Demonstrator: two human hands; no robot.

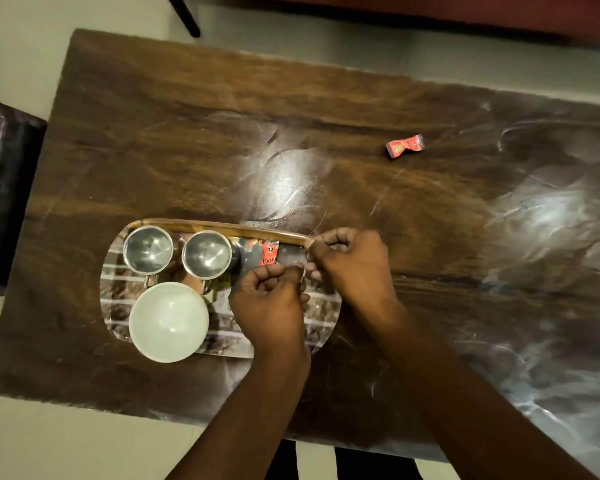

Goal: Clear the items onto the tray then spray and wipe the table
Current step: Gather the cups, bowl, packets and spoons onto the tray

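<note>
An oval mirrored tray [222,226] with a wooden rim lies on the near left part of the dark wooden table [194,133]. On it stand two steel cups [148,250] [207,255] and a white bowl [168,321], and a red sachet [269,252] lies beside the cups. A second red sachet [405,145] lies on the table, far right of the tray. My left hand [271,306] and my right hand [352,265] hover close together over the tray's right end, fingers curled shut. I make out nothing held in either.
Pale smears and streaks cover the tabletop, thickest at the right end [551,209]. A dark upholstered seat [4,188] stands against the table's left end. Pale floor surrounds the table, and a dark furniture leg [187,15] shows beyond its far edge.
</note>
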